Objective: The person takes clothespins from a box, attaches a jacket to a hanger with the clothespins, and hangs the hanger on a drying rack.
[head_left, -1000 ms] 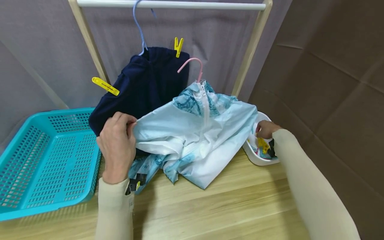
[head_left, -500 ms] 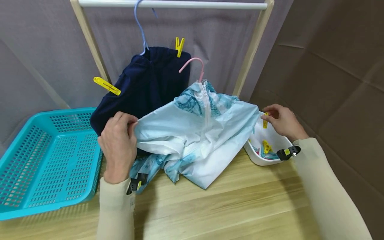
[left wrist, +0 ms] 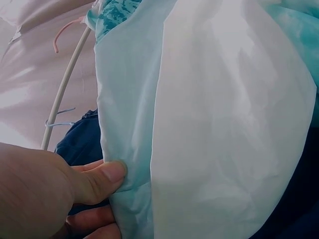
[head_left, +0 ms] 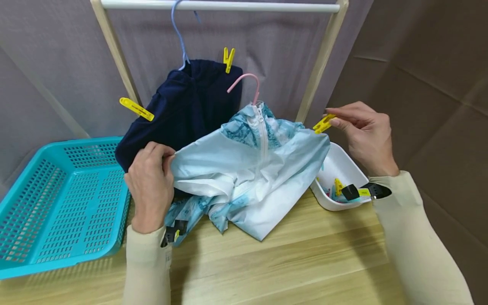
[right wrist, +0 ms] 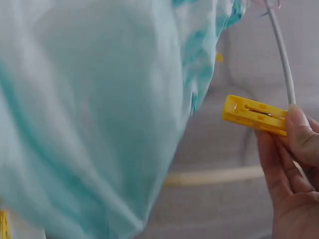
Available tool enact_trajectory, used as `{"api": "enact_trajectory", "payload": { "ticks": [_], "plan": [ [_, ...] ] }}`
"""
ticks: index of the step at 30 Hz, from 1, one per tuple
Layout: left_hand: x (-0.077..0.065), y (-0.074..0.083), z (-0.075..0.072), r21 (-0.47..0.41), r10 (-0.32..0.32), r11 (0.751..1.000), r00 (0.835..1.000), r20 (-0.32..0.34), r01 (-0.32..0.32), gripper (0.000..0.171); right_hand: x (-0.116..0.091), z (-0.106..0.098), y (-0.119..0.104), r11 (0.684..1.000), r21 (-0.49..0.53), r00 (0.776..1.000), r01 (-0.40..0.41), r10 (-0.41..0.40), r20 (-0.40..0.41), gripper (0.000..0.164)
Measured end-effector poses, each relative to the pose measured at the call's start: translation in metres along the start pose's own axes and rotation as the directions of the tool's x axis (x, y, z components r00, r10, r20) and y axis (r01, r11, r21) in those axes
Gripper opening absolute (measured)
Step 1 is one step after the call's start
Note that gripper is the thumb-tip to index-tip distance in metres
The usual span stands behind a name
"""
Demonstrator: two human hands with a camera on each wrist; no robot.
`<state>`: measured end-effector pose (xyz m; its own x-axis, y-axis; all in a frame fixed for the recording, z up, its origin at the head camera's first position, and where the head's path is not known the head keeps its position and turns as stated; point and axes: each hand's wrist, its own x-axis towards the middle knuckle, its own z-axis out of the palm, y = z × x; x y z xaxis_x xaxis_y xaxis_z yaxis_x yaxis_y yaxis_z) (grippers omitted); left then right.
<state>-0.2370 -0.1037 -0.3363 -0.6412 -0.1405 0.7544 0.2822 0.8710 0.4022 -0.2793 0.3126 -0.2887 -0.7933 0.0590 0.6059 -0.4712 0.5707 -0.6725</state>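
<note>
A light blue and white zip jacket is on a pink hanger, in front of the rack. My left hand pinches the jacket's left shoulder edge between thumb and fingers, as the left wrist view of the cloth also shows. Between thumb and fingertips, my right hand pinches a yellow clothespin. In the head view the clothespin's tip is at the jacket's right shoulder; in the right wrist view the clothespin appears apart from the cloth.
Behind, a navy garment hangs on a blue hanger with yellow clothespins on its shoulders. A white tub with clothespins stands at right. A turquoise basket sits at left. The white rack bar spans the top.
My right hand has come up out of the white tub with a yellow clothespin and moved to the jacket's right shoulder. The left hand keeps its hold on the jacket.
</note>
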Motion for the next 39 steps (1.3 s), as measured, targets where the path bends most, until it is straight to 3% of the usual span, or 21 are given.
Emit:
{"api": "enact_trajectory", "payload": {
  "ticks": [5,11,16,22,26,29,33,37,39],
  "plan": [
    [0.0,-0.001,0.001,-0.012,0.005,1.0,1.0,0.001,-0.005,0.011,0.007,0.021,-0.016,0.993,0.092,0.997,0.08,-0.081,0.003,0.021],
    [0.001,-0.001,0.0,-0.022,0.017,1.0,1.0,-0.019,-0.018,0.009,0.012,0.042,-0.001,0.992,0.073,0.993,0.104,-0.108,0.049,0.016],
    [0.002,-0.002,0.0,-0.036,0.018,0.999,1.0,-0.015,-0.019,0.009,0.012,0.042,0.008,0.997,0.038,0.985,0.071,-0.076,0.152,0.027],
    [0.003,-0.004,0.001,-0.036,0.01,0.999,1.0,0.003,-0.01,0.009,0.013,0.035,0.007,0.999,0.004,0.944,0.042,-0.041,0.327,0.054],
    [0.004,-0.004,-0.001,-0.038,0.001,0.999,1.0,0.001,-0.001,0.01,0.014,0.021,0.012,0.997,-0.055,0.921,-0.048,0.066,0.385,0.049],
    [0.004,-0.003,-0.003,-0.037,-0.011,0.999,1.0,0.007,0.012,0.01,0.011,0.006,0.023,0.974,-0.163,0.883,-0.158,0.213,0.418,0.055],
    [0.003,-0.002,-0.005,-0.032,-0.019,0.999,1.0,0.022,0.02,0.011,0.003,-0.012,0.05,0.878,-0.414,0.794,-0.239,0.422,0.437,0.08],
    [0.002,-0.001,-0.005,-0.033,-0.022,0.999,0.999,0.03,0.023,0.012,-0.015,-0.021,0.085,0.789,-0.584,0.727,-0.189,0.513,0.457,0.069],
    [0.002,0.0,-0.004,-0.035,-0.022,0.999,0.999,0.036,0.023,0.012,-0.026,-0.023,0.101,0.753,-0.637,0.67,-0.165,0.56,0.488,0.057]
  ]
}}
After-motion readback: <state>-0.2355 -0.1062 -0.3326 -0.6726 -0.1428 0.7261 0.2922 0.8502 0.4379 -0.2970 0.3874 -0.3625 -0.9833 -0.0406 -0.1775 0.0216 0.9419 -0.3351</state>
